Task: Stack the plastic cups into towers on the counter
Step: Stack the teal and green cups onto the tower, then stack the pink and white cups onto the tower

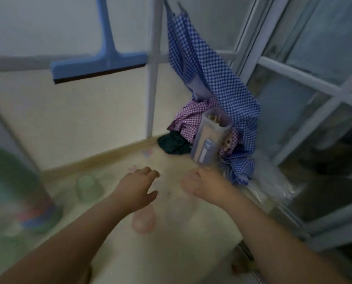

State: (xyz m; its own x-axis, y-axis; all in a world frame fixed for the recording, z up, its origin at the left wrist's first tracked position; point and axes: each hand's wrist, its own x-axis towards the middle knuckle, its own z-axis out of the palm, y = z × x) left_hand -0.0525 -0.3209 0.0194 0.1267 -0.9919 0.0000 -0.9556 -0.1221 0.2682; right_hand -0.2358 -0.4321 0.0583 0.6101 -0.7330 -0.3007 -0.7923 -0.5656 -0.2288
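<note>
Two hands: both reach forward over the pale counter (191, 238); the whole view is blurred.
Far left: a tall stack of cups (17, 181), mostly green, with pink and blue rims at its base, stands on the counter.
Green cup (88, 187): it stands upside down on the counter, alone, left of the left hand.
Left hand (139, 186): palm down, fingers loosely spread, holding nothing; it is above the counter.
Pink cup (144, 221): it stands on the counter just below the left wrist, not touched as far as I can see.
Right hand (206, 184): a pale pink shape sits at the fingers, maybe a cup; I cannot tell if the hand grips it.
Clear container (211, 140): it stands behind the right hand, with sticks inside.
Blue checked cloth (212, 78): it hangs down beside the container, at the window frame.
Blue squeegee (101, 62): it hangs on the wall above.
</note>
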